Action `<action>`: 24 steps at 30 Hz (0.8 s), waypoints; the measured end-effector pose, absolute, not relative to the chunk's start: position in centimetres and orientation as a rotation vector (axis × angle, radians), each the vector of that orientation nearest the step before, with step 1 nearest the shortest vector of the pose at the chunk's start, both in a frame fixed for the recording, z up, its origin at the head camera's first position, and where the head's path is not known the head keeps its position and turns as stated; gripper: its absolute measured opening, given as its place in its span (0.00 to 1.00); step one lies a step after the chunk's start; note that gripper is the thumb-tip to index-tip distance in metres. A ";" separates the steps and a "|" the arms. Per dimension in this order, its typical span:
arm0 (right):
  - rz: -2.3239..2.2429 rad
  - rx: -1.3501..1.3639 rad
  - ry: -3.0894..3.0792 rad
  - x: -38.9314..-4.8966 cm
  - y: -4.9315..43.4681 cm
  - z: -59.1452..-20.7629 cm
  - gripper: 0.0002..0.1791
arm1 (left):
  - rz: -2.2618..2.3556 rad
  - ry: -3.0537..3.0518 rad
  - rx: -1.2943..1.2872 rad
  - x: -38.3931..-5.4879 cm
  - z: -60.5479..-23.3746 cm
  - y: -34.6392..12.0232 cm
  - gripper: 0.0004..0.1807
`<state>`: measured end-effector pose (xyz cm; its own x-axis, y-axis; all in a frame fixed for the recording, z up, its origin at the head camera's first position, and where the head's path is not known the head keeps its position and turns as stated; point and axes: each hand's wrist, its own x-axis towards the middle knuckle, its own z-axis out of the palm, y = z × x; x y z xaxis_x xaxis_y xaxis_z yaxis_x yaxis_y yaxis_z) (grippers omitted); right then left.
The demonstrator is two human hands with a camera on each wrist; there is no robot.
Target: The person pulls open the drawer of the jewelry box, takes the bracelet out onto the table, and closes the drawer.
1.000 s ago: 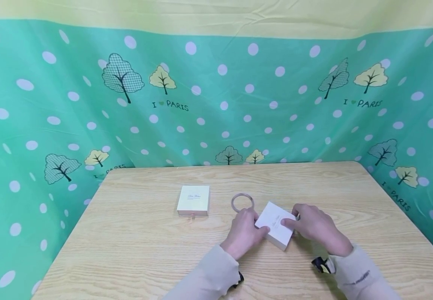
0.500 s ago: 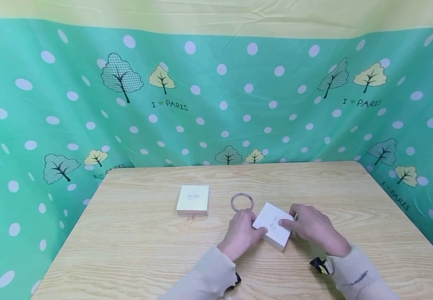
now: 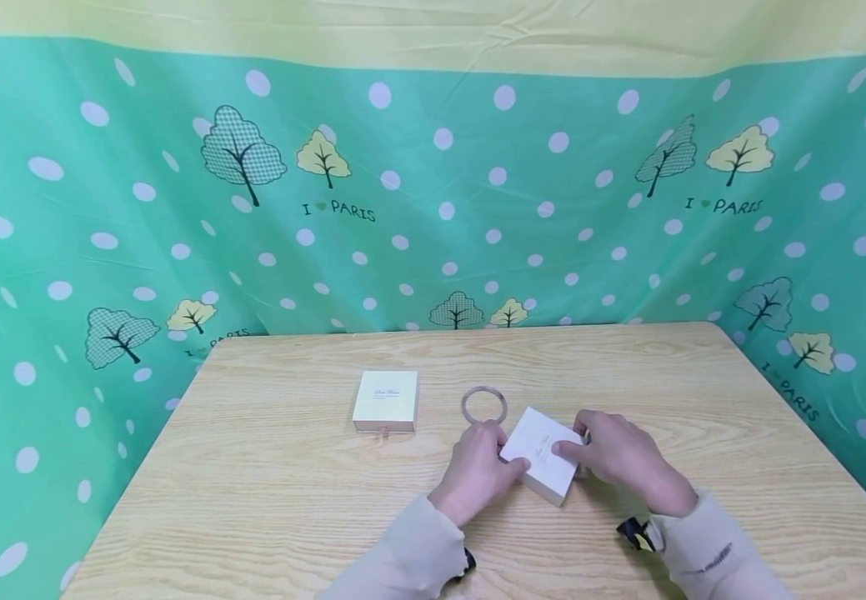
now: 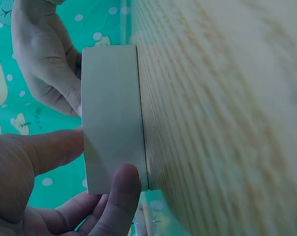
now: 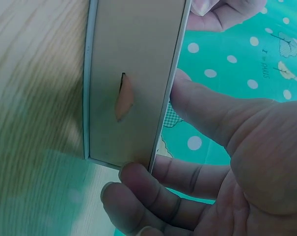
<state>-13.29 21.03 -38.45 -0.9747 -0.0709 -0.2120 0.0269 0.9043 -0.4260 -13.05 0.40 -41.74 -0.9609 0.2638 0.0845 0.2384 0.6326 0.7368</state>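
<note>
A small white box [image 3: 541,471] with faint script on its lid lies turned at an angle on the wooden table, between the two hands. My left hand [image 3: 475,473] grips its left corner, thumb over the top edge and fingers round the side. At the opposite corner my right hand [image 3: 623,458] holds it, the thumb on the lid and the other fingers behind. In the left wrist view a plain side wall of the box [image 4: 111,108] shows. The right wrist view shows a drawer face with a pinkish ribbon tab [image 5: 124,98], which no finger touches.
A second white box [image 3: 386,400] with printed script sits to the left, its pinkish front and small tab facing the person. Just beyond the left hand lies a greyish-mauve ring [image 3: 464,407], like a bangle. A green dotted curtain [image 3: 357,283] hangs behind the table [image 3: 267,467].
Both hands have shifted slightly left and toward the person, carrying the box along with them. Their hold on it looks the same. The second box and the ring have stayed put.
</note>
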 end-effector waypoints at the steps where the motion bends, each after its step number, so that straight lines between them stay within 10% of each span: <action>1: -0.642 -0.034 2.846 -13.3 21.0 -38.5 0.22 | 1.261 2.810 0.433 -13.0 -41.7 0.4 0.12; 24: -0.646 -0.064 2.858 -13.2 20.2 -38.6 0.19 | 1.241 2.794 0.393 -12.7 -41.7 -0.5 0.14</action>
